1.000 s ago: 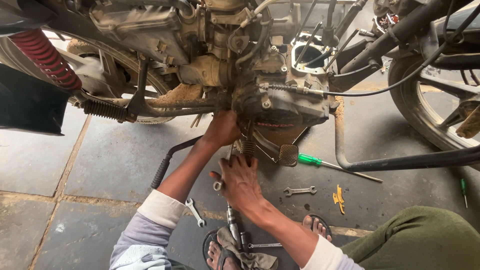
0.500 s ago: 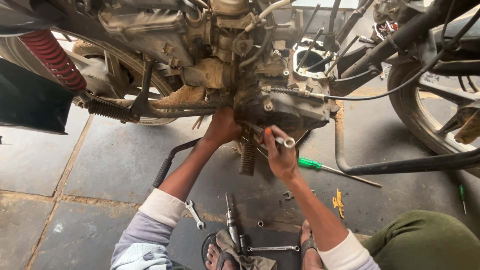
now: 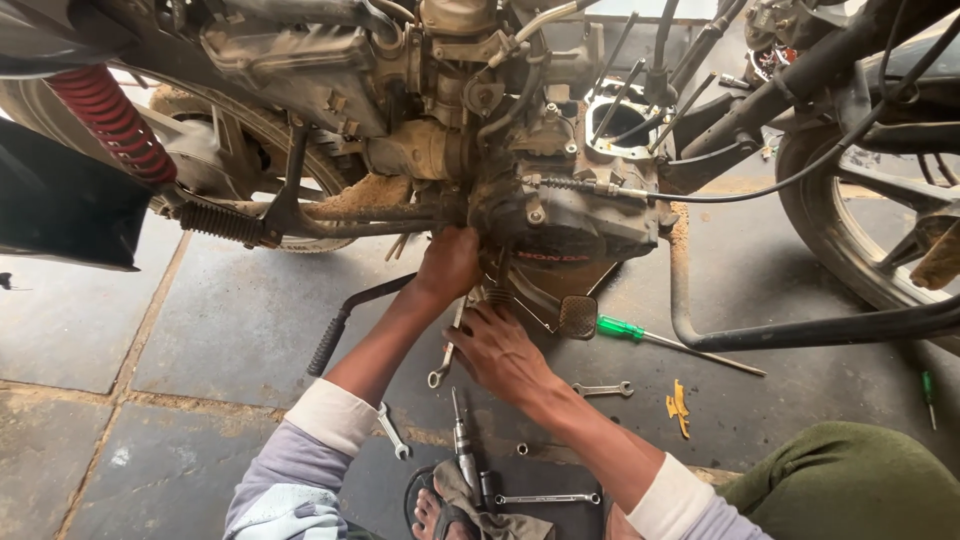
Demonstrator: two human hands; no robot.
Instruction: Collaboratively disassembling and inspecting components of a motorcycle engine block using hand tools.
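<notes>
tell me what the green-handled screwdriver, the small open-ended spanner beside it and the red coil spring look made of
Green-handled screwdriver: glossy translucent handle, likely plastic; thin grey shaft, likely steel.
Small open-ended spanner: bright silvery sheen, probably plated steel.
Red coil spring: thick painted coils, presumably steel beneath; dusty, matte finish.

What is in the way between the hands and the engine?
Nothing visible. The left hand already presses against the engine at its lower edge, and the right hand sits just below it, beside a spanner.
</notes>
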